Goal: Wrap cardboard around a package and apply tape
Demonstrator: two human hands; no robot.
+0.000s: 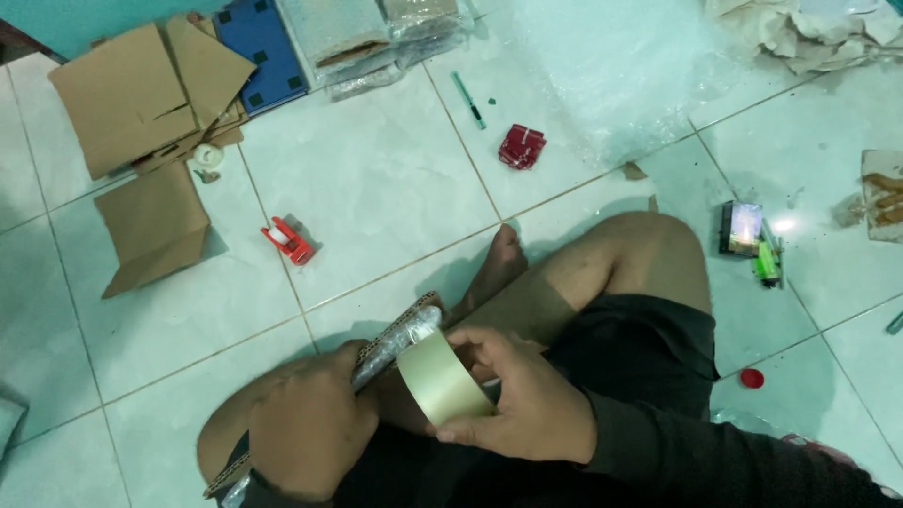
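The person sits cross-legged on the pale tiled floor (376, 179), and the left hand (310, 428) is closed around a long flat cardboard-backed parcel wrapped in clear plastic film (400, 334), holding it slanted across the lap so one end sticks up free. The right hand (527, 395) grips a wide roll of tan packing tape (442, 376) by its edge, pressed against that parcel just beside the left hand, probably so the tape can run around the wrap. Spare material lies well apart: flattened brown cardboard pieces (141, 103) at the upper left, a small red tape dispenser (290, 241) near them, a small red packet (522, 146) and a green pen (467, 99) further up, a sheet of bubble wrap (602, 75) at the top. The parcel's lower end is cut off by the frame edge, its contents are hidden, and the tape's loose end cannot be made out
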